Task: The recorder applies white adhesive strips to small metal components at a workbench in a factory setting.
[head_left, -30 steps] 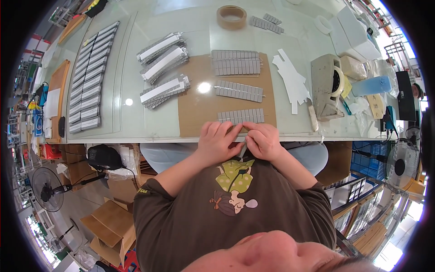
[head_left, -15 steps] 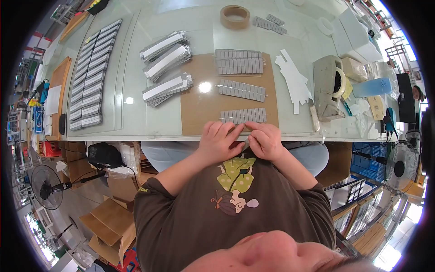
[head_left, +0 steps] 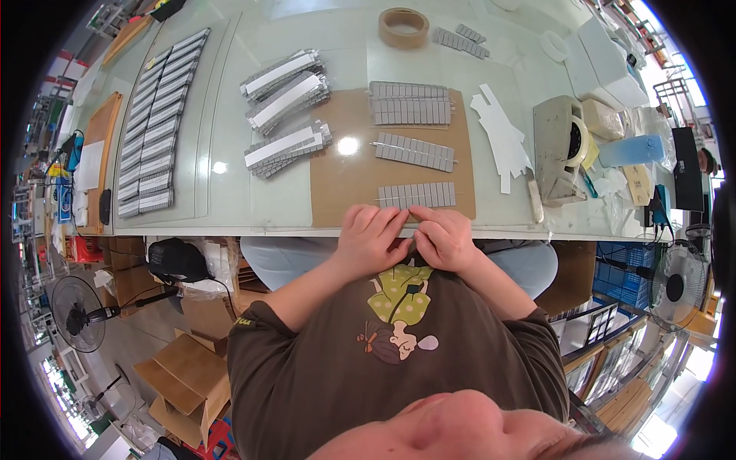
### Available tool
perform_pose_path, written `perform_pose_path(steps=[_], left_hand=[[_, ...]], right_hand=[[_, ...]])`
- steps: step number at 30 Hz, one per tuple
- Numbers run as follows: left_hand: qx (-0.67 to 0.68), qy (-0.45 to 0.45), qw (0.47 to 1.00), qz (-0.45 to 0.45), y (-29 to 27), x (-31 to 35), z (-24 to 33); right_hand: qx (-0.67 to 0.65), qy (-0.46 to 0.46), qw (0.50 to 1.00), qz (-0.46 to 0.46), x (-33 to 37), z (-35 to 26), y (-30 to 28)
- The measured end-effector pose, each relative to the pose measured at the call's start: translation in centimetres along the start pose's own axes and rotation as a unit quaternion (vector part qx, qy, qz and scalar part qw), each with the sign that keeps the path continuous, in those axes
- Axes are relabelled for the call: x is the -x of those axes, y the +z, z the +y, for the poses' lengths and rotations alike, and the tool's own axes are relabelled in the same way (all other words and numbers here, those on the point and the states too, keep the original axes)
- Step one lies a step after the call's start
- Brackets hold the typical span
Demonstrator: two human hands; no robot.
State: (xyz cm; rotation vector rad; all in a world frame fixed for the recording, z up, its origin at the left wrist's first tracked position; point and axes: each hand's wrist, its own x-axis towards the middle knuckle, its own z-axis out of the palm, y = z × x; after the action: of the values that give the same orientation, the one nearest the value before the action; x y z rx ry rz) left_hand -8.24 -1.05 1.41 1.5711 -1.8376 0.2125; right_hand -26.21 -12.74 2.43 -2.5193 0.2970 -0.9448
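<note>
A person in a dark brown printed shirt [head_left: 307,368] is sitting at a pale, glossy table [head_left: 284,211], both forearms reaching up from the lower part of the frame. Near the centre, the left hand [head_left: 373,236] and the right hand [head_left: 446,236] are meeting at the table's front edge, fingers bending inward and index fingertips nearly joining. Whether they are gripping anything cannot be told, as the fingers are hiding the space between them. Just above the fingertips, a grey segmented strip [head_left: 418,195] is lying crosswise on a brown cardboard sheet [head_left: 333,203]; contact with it is unclear. Two more groups of grey strips [head_left: 414,152] are lying higher on that sheet. Left of centre, three grey bundles topped with white bands [head_left: 287,103] are resting; long striped rows [head_left: 159,126] are filling the upper left. A tape roll [head_left: 403,41] is sitting at top centre, and white paper pieces [head_left: 502,142] are lying right of centre.
</note>
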Motion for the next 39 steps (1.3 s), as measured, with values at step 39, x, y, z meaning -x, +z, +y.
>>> perform_pose_path(steps=[39], left_hand=[[-0.027, -0.007, 1.0, -0.01, 0.35, -0.25, 0.41]], right_hand=[[0.016, 0.039, 0.999, 0.032, 0.7, 0.17, -0.08]])
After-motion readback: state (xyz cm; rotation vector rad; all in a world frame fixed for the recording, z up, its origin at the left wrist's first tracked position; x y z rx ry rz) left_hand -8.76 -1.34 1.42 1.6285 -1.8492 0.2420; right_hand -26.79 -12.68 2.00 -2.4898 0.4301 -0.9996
